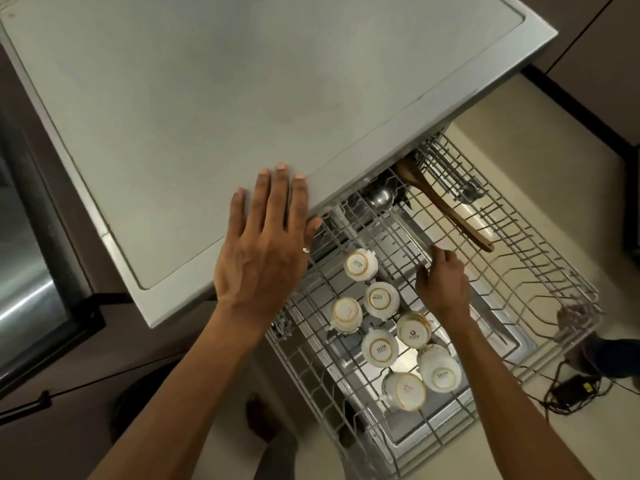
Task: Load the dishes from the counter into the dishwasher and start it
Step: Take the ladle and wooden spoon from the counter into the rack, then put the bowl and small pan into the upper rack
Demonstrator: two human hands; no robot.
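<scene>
While left hand [263,247] lies flat on counter [173,98], right hand [441,282] in rack [519,258], fingers curled, hold unclear

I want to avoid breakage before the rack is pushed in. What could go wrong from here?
The wooden spoon lies loose and slanted across the rack; it might shift or jam as the rack slides. The upturned cups stand close together, the front ones tilted, so they may knock. The adapter and cables on the floor beside the rack could catch a foot.
</scene>
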